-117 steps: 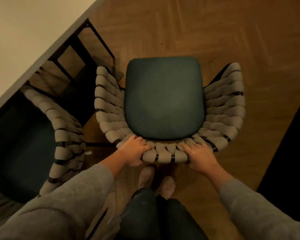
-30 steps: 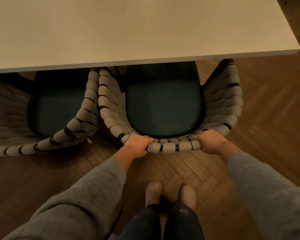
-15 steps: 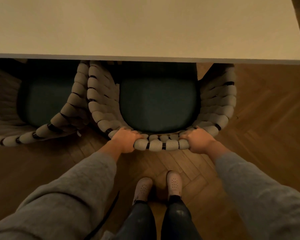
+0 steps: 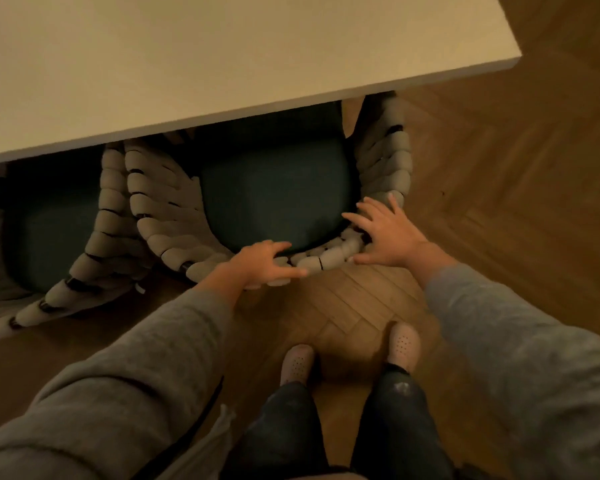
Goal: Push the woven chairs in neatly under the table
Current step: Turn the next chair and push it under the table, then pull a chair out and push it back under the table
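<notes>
Two woven chairs stand side by side at the near edge of the table (image 4: 222, 64). The right chair (image 4: 274, 195) has the far part of its dark seat tucked under the tabletop, and its curved back rim (image 4: 323, 261) juts toward the person; the left chair (image 4: 101, 216) sits likewise, its woven arm touching or just beside the right chair's, I cannot tell which. Both hands are slack and grasp nothing: the left hand (image 4: 260, 261) lies with straight fingers over the back rim; the right hand (image 4: 385, 237) is splayed at the rim's right end, and whether it touches is unclear. Flat, spread hands suit a light nudge or a steadying touch rather than a haul; I judge this chair as good as home. The table's right corner overhangs just beyond the chair's right arm, so hidden table legs there might block a sideways shift; the neighbouring chair crowds the left. The person's shoes (image 4: 297, 362) stand on the herringbone floor (image 4: 499, 202), nearer than the rim and apart from it.
</notes>
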